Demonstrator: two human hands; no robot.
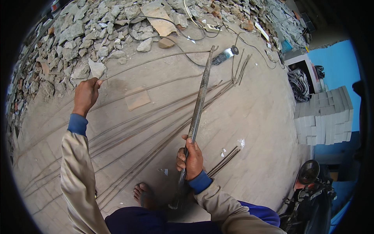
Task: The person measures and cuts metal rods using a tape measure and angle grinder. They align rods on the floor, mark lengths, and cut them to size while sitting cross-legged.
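Note:
My left hand (pixel 86 95) is closed around a long thin steel rod (pixel 150 59), near the rubble on the left. The rod runs right to the forked far tip of a dark metal bending bar (pixel 200 95), and its end appears to sit in that fork. My right hand (pixel 191 160) grips the bar low on its shaft, in front of my body. Several more rebar rods (pixel 156 102) lie fanned out on the floor beneath my arms, passing behind the bar. A few short rods (pixel 224 162) lie just right of my right hand.
Broken concrete rubble (pixel 89 35) covers the far left. An angle grinder (pixel 224 56) lies beyond the bar's tip, near a power socket strip (pixel 212 28) and loose cables. A flat tan piece (pixel 138 100) lies among the rods. Stacked grey slabs (pixel 325 115) and a motorcycle (pixel 311 195) stand right.

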